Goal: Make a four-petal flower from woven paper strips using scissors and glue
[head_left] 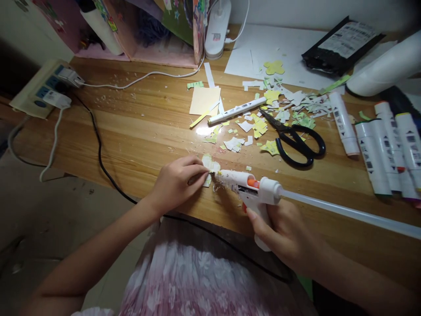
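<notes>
My right hand is wrapped round the handle of a white hot glue gun, with a finger by its orange trigger. A long clear glue stick runs out of the gun's back end toward the right. The nozzle points left and meets a small pale paper cutout near the table's front edge. My left hand has its fingertips pinched at that cutout, right beside the nozzle; the fingers cover part of it. Stringy bits of glue and scraps cling to the gun's front.
Black-handled scissors lie among paper scraps. A white marker and a cream paper square are beyond my hands. Several markers stand at the right. A black cord crosses the table from a power strip.
</notes>
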Available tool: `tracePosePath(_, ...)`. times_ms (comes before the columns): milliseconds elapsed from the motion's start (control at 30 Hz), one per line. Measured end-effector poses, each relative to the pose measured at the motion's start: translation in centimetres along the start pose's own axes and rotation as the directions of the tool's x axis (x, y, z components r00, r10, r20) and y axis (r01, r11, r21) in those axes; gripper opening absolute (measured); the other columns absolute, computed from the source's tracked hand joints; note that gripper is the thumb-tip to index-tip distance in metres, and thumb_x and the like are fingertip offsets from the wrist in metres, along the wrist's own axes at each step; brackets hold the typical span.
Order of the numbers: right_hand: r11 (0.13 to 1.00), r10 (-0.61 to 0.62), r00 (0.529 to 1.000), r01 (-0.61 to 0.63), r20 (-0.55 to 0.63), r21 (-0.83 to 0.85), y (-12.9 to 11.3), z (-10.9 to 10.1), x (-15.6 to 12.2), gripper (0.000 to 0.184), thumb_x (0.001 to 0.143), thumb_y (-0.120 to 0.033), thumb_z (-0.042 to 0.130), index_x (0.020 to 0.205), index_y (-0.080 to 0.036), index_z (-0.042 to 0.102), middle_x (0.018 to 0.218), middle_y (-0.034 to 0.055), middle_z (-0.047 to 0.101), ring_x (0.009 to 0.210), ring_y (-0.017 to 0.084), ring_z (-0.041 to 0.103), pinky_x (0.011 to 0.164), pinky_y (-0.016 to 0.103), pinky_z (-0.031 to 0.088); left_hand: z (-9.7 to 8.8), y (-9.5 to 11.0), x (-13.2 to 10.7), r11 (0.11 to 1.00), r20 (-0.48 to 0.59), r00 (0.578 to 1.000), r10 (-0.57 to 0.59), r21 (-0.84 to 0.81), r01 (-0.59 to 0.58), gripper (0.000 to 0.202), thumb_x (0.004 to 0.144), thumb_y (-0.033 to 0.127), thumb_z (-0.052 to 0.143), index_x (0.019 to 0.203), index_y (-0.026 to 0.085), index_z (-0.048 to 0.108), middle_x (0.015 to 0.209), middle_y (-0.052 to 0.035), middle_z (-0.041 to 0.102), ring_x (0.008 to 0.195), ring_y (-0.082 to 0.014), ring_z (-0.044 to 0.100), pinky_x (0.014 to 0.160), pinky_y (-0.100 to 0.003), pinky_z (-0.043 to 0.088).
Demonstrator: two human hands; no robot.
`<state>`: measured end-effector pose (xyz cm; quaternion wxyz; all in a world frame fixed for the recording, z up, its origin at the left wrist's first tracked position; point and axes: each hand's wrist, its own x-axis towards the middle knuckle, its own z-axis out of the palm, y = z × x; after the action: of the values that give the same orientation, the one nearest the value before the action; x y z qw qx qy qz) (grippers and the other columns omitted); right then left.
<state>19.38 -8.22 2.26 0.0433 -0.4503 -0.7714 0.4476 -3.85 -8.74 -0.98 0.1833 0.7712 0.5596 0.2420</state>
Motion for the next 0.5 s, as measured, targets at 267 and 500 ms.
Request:
tracePosePath(267, 1.0, -0.02, 1.0, 0.02, -0.022, -0.012, -0.23, -0.16, 0.22, 0.03, 0.086, -0.035, 0.041, 0.058, -0.024, 0.041, 0.051, -0.0005, 0.05, 0.046, 0.015, 0.047, 0.044, 0.028, 0.036, 0.01, 0.02, 0.11, 1.0, -0.001, 1.0, 0.008, 0.001, -0.008, 0.015, 0.085, 0.02, 0.054, 0.087, 0.016, 0.069, 0.087, -0.0063, 0.067, 0.079, -0.015, 0.062, 0.068, -0.025, 0.049)
tracePosePath(500, 0.999, -0.03, 0.999, 0.03, -0.02, -0.025, -0.35, -0.24, 0.22, 0.026, 0.086, -0.032, 0.041, 0.061, -0.024, 0.042, 0.054, -0.0009, 0.052, 0.048, 0.015, 0.049, 0.046, 0.027, 0.039, 0.0, -0.05, 0.0, 1.0, 0.0, 1.0, 0.01, 0.004, -0.01, 0.016, 0.085, 0.02, 0.054, 0.088, 0.016, 0.069, 0.088, -0.0062, 0.067, 0.079, -0.0147, 0.062, 0.068, -0.025, 0.049)
